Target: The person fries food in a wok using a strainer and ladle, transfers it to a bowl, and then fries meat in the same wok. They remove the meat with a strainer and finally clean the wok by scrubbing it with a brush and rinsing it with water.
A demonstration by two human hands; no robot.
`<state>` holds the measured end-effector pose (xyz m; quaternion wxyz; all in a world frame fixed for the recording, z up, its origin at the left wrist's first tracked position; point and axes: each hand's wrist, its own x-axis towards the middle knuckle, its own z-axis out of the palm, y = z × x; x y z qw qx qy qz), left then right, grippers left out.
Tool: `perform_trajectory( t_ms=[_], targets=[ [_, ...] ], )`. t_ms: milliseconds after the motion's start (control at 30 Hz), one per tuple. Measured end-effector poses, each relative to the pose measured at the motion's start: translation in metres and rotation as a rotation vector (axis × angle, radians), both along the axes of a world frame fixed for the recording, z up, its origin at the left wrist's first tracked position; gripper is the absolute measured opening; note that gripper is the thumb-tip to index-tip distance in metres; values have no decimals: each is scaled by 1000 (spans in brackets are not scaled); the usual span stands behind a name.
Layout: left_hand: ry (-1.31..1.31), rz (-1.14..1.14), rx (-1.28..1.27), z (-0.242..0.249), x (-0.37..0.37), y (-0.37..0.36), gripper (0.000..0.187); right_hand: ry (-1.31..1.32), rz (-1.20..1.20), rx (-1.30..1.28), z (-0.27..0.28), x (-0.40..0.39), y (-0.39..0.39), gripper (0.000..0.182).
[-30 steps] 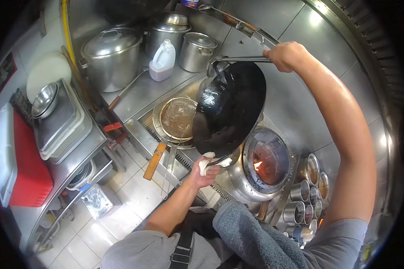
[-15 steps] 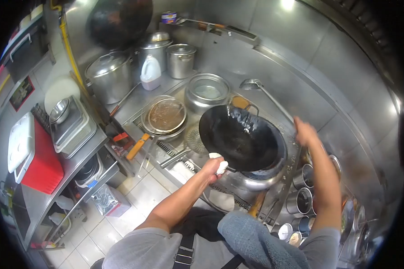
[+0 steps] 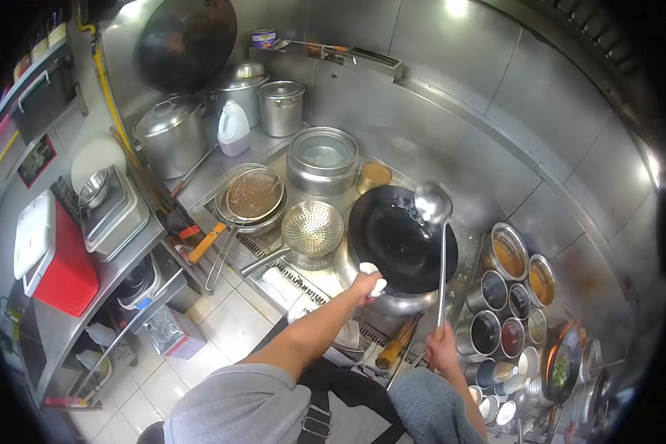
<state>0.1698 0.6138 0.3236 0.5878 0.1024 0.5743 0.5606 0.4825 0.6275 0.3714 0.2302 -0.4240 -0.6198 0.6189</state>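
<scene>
My left hand [image 3: 364, 290] is closed around a folded white cloth [image 3: 378, 287] at the near left rim of a black wok [image 3: 399, 248], where the wok's handle is hidden. The wok sits on a round steel burner ring [image 3: 403, 305], its dark inside glossy. In my right hand [image 3: 442, 349] is the wooden end of a long steel ladle [image 3: 442, 274]. The ladle's bowl hangs over the wok's far right rim. Left of the wok lies a perforated steel strainer [image 3: 313, 228].
Sauce pots [image 3: 509, 251] stand in several rows on the right, beside a pan of greens [image 3: 559, 370]. A mesh sieve [image 3: 253, 194] rests on a bowl at left. Behind are a steel pot of liquid [image 3: 323, 154] and a plastic jug [image 3: 233, 129]. A wooden-handled brush [image 3: 389, 354] lies in front.
The wok has come down from a tilt to sit flatter on the burner, uncovering the strainer. My right hand has moved down and left, bringing the ladle's bowl to the wok's rim.
</scene>
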Motion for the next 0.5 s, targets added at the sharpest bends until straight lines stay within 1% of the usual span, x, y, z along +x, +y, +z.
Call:
perform_trajectory(
  t_ms=[33, 100, 133, 167, 200, 267, 300, 333, 367, 400, 433, 467, 500],
  targets=[
    [-8, 9, 10, 0, -4, -2, 28, 81, 20, 81, 23, -33, 8, 70],
    [45, -140, -30, 4, -14, -22, 44, 138, 4, 156, 70, -96, 12, 75],
    [52, -286, 28, -8, -28, -37, 61, 68, -2, 117, 80, -123, 18, 76],
    [91, -315, 80, -12, -40, -62, 68, -3, -10, 75, 87, -148, 21, 78],
    [131, -343, 135, -9, -53, -91, 75, 31, -3, 5, 85, -168, 29, 78],
    [451, -566, 120, 23, -99, -174, 83, 103, 38, -137, 92, -212, 49, 77],
    [689, -464, -92, -63, -115, -205, 74, 93, 37, -136, 92, -238, 56, 77],
    [447, -510, 80, -40, -138, -253, 67, 133, 76, -161, 90, -266, 66, 75],
    [463, -436, 22, -58, -156, -302, 63, 178, 114, -179, 90, -296, 80, 73],
    [384, -320, -137, -33, -166, -348, 61, 152, 109, -166, 93, -330, 91, 74],
    [480, -294, -474, -106, -182, -407, 58, 126, 106, -156, 95, -366, 102, 74],
    [582, -356, -478, -120, -186, -466, 55, 104, 116, -127, 93, -402, 119, 73],
    [402, -205, -758, -94, -179, -498, 53, 79, 127, -103, 82, -435, 135, 72]
  ],
)
